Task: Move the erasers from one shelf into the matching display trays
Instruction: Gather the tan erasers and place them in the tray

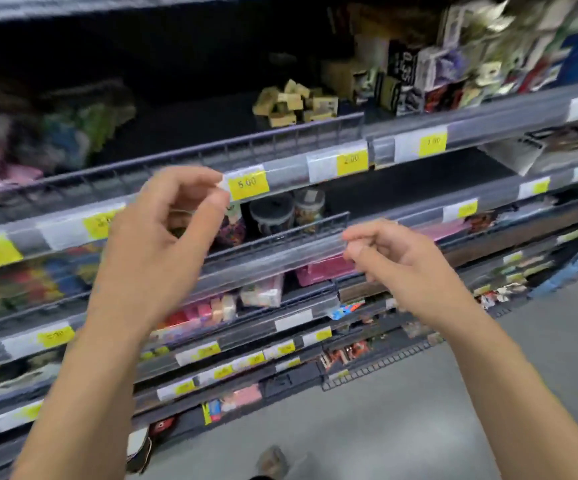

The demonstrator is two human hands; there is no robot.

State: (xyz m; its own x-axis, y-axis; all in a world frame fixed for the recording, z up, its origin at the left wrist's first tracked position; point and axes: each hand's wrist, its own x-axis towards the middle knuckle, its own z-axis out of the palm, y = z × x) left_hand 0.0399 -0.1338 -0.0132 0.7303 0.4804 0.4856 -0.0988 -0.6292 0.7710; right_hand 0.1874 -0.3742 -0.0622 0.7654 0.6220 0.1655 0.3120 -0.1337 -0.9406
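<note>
Price tags (248, 184) yellow on white labels, dark numerals. Shelf rails (163, 161) grey-purple wire, clear strip fronts. Small boxes (294, 103) tan/beige on the dark upper shelf. Jars (273, 216) with black lids. Pink packs (325, 270) lower down. Floor (419, 410) plain grey.

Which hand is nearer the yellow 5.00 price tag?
Left. The left hand has its fingertips at the 5.00 price tag's left edge; the right hand is lower, off to its right.
</note>
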